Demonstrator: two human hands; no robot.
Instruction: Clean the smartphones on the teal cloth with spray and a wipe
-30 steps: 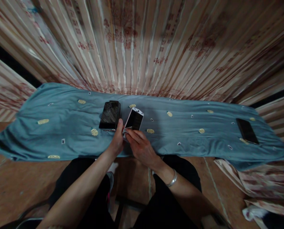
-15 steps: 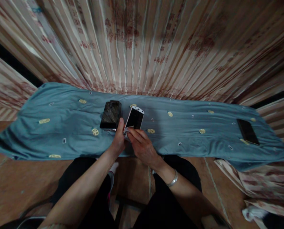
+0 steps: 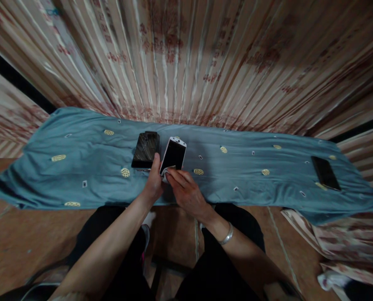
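Observation:
A white-framed smartphone (image 3: 174,154) with a dark screen is held up in front of me, tilted slightly to the right. My left hand (image 3: 154,179) grips its lower left side, thumb pointing up along the edge. Pressed against the phone's lower end is a pale cloth (image 3: 165,172), pinched in the fingers of my right hand (image 3: 186,190). The phone's bottom edge is hidden by the cloth and my fingers. Just left of my hands lies a stack of dark phones (image 3: 145,149), the top one with a streaked, glossy screen.
A blue patterned cloth (image 3: 249,184) covers the long, narrow surface before me. Another dark phone (image 3: 326,172) lies near its right end. Pleated curtains (image 3: 186,75) hang behind. Below the front edge are my legs and a brown floor (image 3: 173,234).
The phone and my left hand have shifted slightly left, and the phone's top sits a little higher. My right hand stays at its lower end with the cloth.

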